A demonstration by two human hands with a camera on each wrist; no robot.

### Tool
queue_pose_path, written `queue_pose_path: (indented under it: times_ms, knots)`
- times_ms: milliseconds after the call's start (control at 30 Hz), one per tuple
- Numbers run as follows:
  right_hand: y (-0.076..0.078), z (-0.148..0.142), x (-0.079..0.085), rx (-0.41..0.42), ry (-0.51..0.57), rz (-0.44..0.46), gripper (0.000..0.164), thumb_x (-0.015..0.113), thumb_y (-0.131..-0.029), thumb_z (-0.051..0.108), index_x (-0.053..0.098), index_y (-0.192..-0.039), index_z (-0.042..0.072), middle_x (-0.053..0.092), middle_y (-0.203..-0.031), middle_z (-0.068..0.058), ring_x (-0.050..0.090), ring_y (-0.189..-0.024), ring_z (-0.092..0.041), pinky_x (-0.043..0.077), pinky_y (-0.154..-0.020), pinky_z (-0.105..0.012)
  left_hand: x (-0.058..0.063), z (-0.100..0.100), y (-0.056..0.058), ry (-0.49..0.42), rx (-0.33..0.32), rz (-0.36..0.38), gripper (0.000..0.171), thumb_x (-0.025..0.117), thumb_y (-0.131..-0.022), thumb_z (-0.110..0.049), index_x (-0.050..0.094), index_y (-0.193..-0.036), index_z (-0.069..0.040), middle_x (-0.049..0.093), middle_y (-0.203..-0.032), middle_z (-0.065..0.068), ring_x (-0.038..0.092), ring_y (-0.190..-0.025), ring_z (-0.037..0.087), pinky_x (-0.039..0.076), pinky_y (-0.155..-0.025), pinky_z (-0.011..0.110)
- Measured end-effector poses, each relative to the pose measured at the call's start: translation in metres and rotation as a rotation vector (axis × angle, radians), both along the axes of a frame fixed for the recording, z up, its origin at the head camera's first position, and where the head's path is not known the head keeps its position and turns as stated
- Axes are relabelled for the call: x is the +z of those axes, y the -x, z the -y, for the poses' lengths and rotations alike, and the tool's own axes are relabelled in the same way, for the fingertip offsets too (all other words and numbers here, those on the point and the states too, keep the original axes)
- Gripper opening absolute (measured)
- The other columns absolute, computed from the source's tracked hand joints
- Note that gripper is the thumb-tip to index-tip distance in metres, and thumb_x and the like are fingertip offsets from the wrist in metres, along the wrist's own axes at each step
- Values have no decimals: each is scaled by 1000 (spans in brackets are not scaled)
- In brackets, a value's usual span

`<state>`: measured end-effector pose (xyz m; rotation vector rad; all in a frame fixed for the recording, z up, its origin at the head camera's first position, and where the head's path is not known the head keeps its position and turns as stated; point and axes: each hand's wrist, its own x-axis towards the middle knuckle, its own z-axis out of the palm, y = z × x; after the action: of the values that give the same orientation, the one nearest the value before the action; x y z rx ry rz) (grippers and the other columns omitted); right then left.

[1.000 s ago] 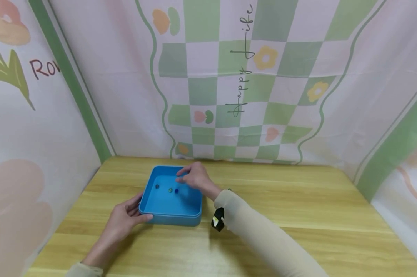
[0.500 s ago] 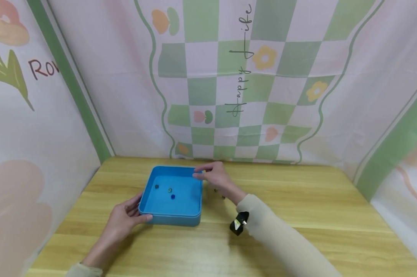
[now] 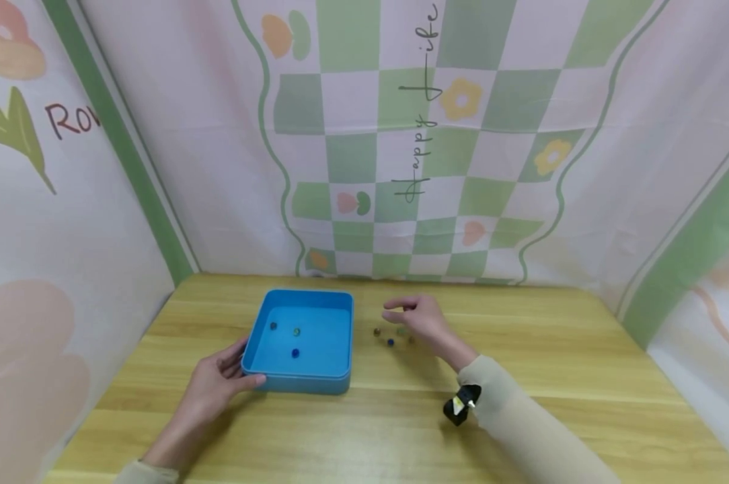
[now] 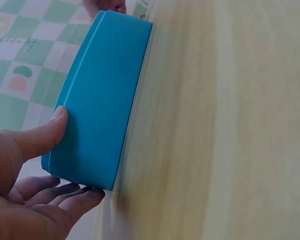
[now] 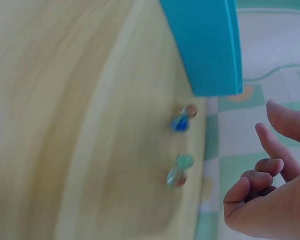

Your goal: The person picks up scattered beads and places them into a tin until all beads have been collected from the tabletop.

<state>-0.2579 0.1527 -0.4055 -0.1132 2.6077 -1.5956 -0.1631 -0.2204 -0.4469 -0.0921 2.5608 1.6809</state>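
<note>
A square blue plastic box, without a lid, stands left of the table's middle. My left hand holds its near left corner, the thumb on the front wall and the fingers against the side. Inside lie a dark marble, a yellow-green marble and a blue marble. My right hand hovers right of the box, thumb and index finger apart with nothing between them. Below it, several marbles lie on the table, among them a brown marble, another blue marble and a green marble.
The wooden table extends well to the right of the box. A patterned curtain hangs behind its far edge, with more printed cloth at both sides. A black wrist device is strapped at my right sleeve.
My right hand has moved right, from over the box to above the loose marbles. The blue marble in the box has rolled toward the near side. My left hand keeps its hold.
</note>
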Motion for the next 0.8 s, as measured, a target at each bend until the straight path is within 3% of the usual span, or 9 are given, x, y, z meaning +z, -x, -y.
queue_pose_path:
  times_ms: [200,800]
  knots:
    - [-3,-20,-11,-7,-3,9,31,80,-93,12,76,-119,-5,67,-136,-23,53,-136,-45,41,-118,-58,0,0,0,0,-1,-1,94,90,-86,-19,35,-161,1,37,-161,29,47,-142,46,50,-108,45]
    - [-15,-46,-28,-32,-49,99,33,82,-90,10,76,-121,-2,64,-139,-24,45,-141,-49,29,-122,-66,-2,2,0,-28,-6,-4,94,90,-86,-19,36,-161,0,39,-160,28,48,-141,45,50,-108,44]
